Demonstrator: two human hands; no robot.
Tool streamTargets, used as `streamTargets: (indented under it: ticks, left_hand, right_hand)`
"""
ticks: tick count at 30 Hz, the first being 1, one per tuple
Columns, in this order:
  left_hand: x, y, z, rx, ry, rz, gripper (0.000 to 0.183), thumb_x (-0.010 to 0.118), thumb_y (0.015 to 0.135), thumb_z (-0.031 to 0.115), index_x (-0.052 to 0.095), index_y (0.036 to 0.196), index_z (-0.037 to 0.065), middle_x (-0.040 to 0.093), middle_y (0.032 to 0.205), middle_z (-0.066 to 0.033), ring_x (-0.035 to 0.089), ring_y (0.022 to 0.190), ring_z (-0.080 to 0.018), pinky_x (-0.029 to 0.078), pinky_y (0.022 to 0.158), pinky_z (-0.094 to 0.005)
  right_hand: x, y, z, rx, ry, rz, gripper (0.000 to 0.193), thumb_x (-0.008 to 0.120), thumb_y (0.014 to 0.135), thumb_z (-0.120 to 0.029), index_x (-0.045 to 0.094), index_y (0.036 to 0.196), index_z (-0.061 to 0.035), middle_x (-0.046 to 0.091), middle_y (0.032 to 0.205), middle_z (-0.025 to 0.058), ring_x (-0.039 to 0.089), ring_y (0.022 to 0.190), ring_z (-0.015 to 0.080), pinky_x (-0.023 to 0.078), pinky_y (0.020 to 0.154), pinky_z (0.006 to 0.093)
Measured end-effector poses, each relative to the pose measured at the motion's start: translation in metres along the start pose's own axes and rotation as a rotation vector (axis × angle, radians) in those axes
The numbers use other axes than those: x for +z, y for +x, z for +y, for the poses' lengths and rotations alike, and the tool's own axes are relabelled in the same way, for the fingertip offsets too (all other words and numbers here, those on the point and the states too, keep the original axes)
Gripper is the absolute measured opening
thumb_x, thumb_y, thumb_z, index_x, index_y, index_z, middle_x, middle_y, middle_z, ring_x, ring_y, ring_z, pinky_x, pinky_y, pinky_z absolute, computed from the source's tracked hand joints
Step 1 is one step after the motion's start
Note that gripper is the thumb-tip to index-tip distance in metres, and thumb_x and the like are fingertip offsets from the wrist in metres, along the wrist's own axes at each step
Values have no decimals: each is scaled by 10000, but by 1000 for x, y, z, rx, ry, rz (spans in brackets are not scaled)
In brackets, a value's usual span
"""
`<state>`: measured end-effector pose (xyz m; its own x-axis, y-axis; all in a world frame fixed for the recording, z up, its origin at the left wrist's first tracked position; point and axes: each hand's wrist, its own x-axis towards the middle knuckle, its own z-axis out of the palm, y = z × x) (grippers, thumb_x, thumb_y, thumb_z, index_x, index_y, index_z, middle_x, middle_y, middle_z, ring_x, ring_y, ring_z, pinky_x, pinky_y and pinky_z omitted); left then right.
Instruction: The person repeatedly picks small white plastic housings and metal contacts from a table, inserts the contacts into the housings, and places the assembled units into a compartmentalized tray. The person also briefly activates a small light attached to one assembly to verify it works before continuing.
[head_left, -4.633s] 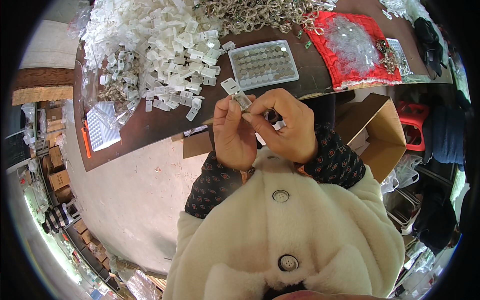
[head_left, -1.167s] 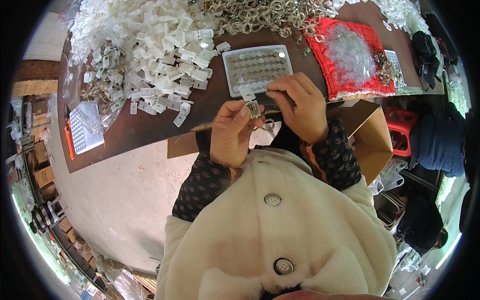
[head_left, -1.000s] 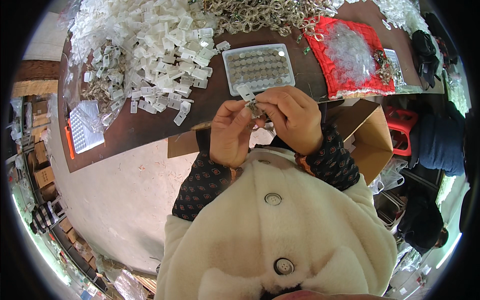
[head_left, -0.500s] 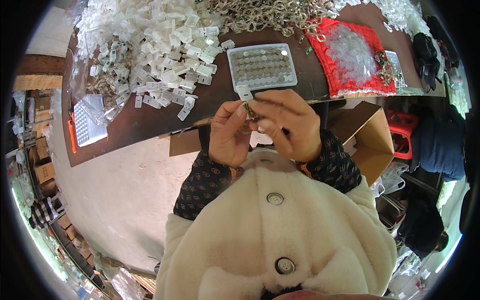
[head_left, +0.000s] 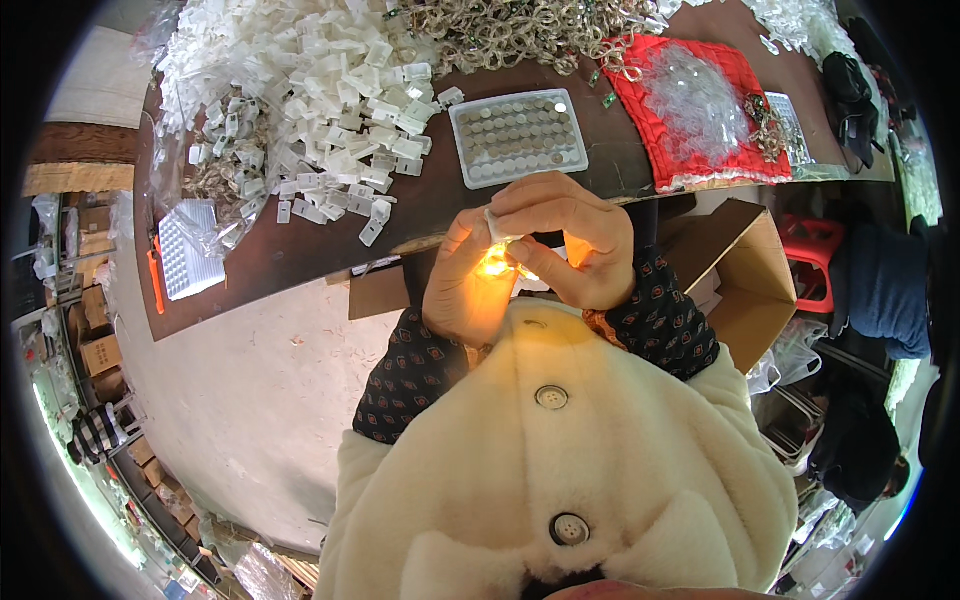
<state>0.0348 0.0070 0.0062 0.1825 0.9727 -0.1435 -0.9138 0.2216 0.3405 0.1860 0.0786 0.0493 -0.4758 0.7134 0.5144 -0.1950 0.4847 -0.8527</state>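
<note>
The left hand (head_left: 462, 290) and right hand (head_left: 585, 240) together pinch a small white case (head_left: 491, 226), with yellow lights (head_left: 495, 262) glowing just beside it, by the worktop's (head_left: 300, 250) near edge, close to a tray (head_left: 475, 181) of round discs (head_left: 514, 134).

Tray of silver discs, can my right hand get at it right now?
Probably yes: the tray sits just beyond the right hand with nothing visibly between, though that hand is busy at the glowing piece.

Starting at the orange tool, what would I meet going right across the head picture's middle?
White dimpled plastic tray, brown cardboard flap, person's left grip, glowing yellow light, person's right grip, open brown cardboard box, red plastic stool, dark blue fabric.
</note>
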Motion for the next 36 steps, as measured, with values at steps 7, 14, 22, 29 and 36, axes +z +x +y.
streamTargets:
  ticks: [7, 14, 22, 29, 36]
  left_hand:
    - [8, -1, -2, 15, 33, 91, 469, 599, 996, 313, 461, 1391, 100, 542, 1324, -49, 506, 1259, -221, 391, 1112, -422]
    - [15, 2, -7, -20, -22, 136, 238, 611, 1000, 277, 608, 1191, 134, 594, 1209, -10, 532, 1181, -146, 408, 1051, -368]
    - [7, 4, -18, -1, 77, 123, 522, 610, 962, 441, 487, 1368, 138, 532, 1360, -43, 478, 1310, -218, 391, 1122, -427]
    - [1, 16, -27, 1, 30, 155, 204, 618, 991, 266, 597, 1112, 103, 633, 1121, -38, 552, 1127, -182, 440, 993, -377]
    - [0, 24, -27, -15, 43, 121, 112, 653, 967, 181, 615, 1002, 82, 656, 991, -35, 554, 927, -192, 435, 944, -371]
  right_hand:
    - [-1, 0, 5, -52, -32, -8, 238, 685, 775, 104, 691, 992, 6, 674, 1093, 152, 646, 1020, 282, 525, 885, 367]
    - [1, 0, 7, -77, -62, 38, 214, 682, 776, 119, 685, 955, 4, 679, 1055, 146, 648, 999, 278, 533, 854, 356]
    - [-9, -6, 12, -149, -137, 46, 259, 673, 773, 116, 677, 1009, 8, 677, 1070, 159, 651, 964, 340, 536, 839, 385]
    - [-48, -28, 12, -64, -369, -66, 372, 761, 767, -30, 714, 1135, -50, 684, 1134, 141, 643, 1003, 321, 533, 850, 401]
    - [-129, -44, 27, 288, -921, 493, 170, 737, 820, -37, 725, 987, -65, 685, 908, 121, 666, 793, 293, 538, 686, 361]
